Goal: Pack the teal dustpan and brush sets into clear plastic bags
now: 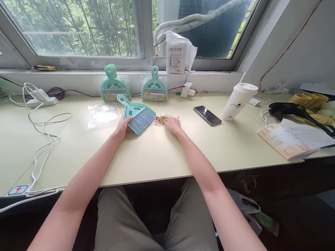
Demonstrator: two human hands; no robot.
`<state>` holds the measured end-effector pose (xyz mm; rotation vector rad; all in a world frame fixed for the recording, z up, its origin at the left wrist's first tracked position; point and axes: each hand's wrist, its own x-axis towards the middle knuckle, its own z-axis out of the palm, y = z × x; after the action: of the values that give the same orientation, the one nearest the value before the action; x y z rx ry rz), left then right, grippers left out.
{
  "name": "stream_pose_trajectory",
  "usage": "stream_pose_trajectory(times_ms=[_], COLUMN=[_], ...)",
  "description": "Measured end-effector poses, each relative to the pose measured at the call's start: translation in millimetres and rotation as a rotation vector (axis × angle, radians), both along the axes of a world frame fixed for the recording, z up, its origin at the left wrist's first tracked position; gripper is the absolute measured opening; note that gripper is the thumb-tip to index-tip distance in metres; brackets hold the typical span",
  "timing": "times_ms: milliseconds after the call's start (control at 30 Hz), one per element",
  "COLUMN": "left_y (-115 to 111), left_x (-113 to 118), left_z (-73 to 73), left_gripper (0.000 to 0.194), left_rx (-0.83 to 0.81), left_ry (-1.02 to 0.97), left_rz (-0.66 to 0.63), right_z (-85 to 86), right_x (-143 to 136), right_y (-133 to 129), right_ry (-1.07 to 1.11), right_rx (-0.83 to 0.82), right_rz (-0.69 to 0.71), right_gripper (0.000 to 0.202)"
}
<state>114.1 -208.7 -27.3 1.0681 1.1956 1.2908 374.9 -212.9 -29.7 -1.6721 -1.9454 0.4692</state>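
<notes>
- Left hand [122, 126] clamped on a fan-shaped, bristled, mint-plastic dustpan-and-brush set [138, 117], between front and back edges of the desk [149, 159].
- Right hand [172, 124] touches a colourful printed label [158, 122]; pinching or not, I can't tell.

Note a black phone [207, 115] lying toward the rear edge of the worktop [152, 159], right of centre, with a white lidded cup [237, 104] (straw [242, 78] fitted) upright just beside. Near the front edge at right, locate a tissue pack [287, 139], with a black item [300, 113] behind. Along the rear edge at left, find a white power strip [45, 102]; by the front edge, same side, a blue-bordered sticker [18, 190].
</notes>
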Motion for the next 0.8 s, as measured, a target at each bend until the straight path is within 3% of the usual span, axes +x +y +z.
stream_pose_trajectory(times_ms=[133,233,367,467,633,800], left_y=[-1,-5,-13,-17,-18,-19], left_x=[5,12,20,20,18,20], left_z=[-1.6,-2.2,0.8,3.8,5.6,4.7], left_gripper=[0.044,0.043,0.045,0.044,0.06,0.059], left_rx=[0.001,0.008,0.05,0.098,0.135,0.135], left_ry=[-0.05,-0.086,-0.153,-0.188,-0.198,-0.172], left_rz=[-0.035,-0.077,-0.184,-0.194,-0.163,-0.183], right_z=[12.8,22.4,23.1,17.4,10.2,9.6], right_x=[-3,-20,-57,-75,-77,-77], right_y=[-4,-14,-34,-44,-46,-47], right_ry=[0.253,0.377,0.224,0.058,-0.049,-0.058], right_rx=[0.115,0.246,0.249,0.203,0.21,0.209], right_rz=[-0.142,-0.127,0.151,0.307,0.226,0.19], right_gripper=[0.039,0.042,0.039,0.04,0.045,0.044])
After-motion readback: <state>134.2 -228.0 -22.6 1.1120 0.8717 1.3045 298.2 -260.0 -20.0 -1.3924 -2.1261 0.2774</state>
